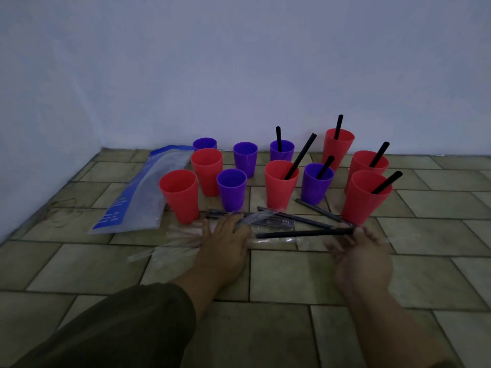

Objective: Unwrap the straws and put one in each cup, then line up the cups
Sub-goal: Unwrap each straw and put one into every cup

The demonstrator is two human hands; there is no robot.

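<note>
Several red and purple cups stand on the tiled floor. Black straws stick out of several on the right, such as the near red cup (366,197) and a purple cup (317,184). On the left, a red cup (180,196) and a purple cup (231,189) hold none. Wrapped straws (268,221) lie in front of the cups. My left hand (225,243) lies flat, fingers straight, over them and on the end of a clear wrapper (279,244). My right hand (356,248) pinches the right end of a bare black straw (305,233) lying level above that wrapper.
A clear and blue plastic bag (138,197) lies left of the cups. Loose clear wrappers (180,235) lie left of my left hand. A pale wall (239,75) rises right behind the cups and runs along the left side.
</note>
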